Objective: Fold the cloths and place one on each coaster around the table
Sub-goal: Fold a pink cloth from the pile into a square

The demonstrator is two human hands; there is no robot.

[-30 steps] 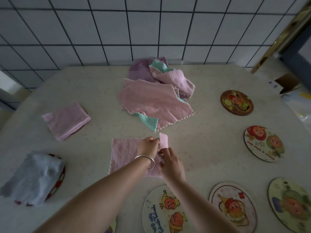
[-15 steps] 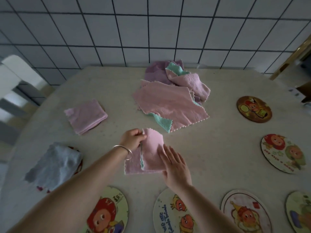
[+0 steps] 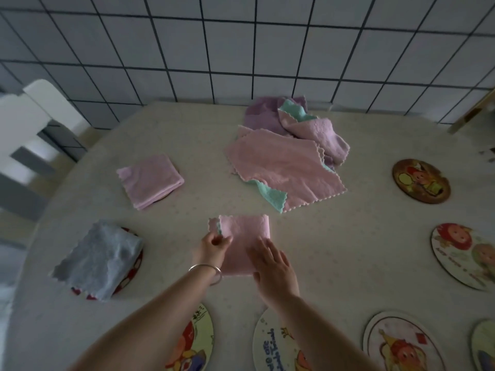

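A pink cloth (image 3: pixel 245 243) lies folded in half on the bench, its scalloped left edge pinched by the left hand (image 3: pixel 213 249) while the right hand (image 3: pixel 273 266) presses flat on it. A folded pink cloth (image 3: pixel 150 180) and a folded grey cloth (image 3: pixel 100 259) each cover a coaster, and unfolded pink, purple and teal cloths (image 3: pixel 286 153) are heaped behind. Cartoon-printed round coasters (image 3: pixel 420 180) lie bare along the right and near edges.

- A single head-worn view looks forward and steeply down across the table (image 3: pixel 348 250), from above its near edge.
- It faces the tiled wall (image 3: pixel 241 49) rising behind the far edge.
- Both forearms reach in from the bottom, so the near tabletop sits close, with wide-angle bending at the borders.
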